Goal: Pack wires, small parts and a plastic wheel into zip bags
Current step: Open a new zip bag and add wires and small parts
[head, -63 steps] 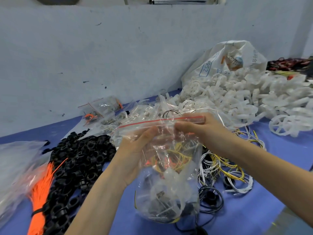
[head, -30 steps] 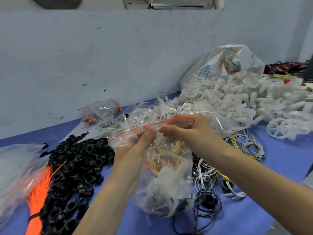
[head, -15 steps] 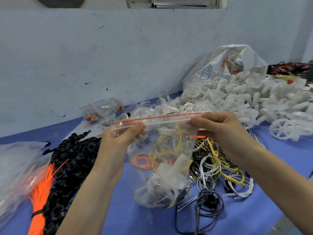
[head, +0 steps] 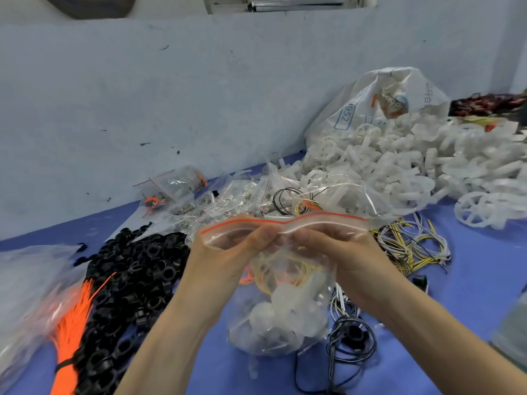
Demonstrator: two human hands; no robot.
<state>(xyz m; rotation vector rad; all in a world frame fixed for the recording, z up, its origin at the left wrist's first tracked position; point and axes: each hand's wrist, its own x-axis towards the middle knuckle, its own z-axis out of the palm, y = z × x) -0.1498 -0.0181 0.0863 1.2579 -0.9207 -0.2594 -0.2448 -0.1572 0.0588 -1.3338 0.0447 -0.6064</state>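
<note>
Hands: left hand (head: 228,252) and right hand (head: 339,249) pinch zip bag (head: 281,315) seal, frame centre.
Bag contents: yellow wires (head: 285,273), white plastic wheel (head: 285,309).

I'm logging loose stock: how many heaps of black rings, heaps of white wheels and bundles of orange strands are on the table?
Black ring heap: 1
White wheel heap: 1
Orange strand bundle: 1
Total: 3

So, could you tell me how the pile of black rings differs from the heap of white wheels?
The black rings lie at the left beside an orange bundle; the white wheels are heaped at the right against a white sack. The rings look smaller and plain, the wheels larger and spoked. Both are loose on the blue table.
</note>
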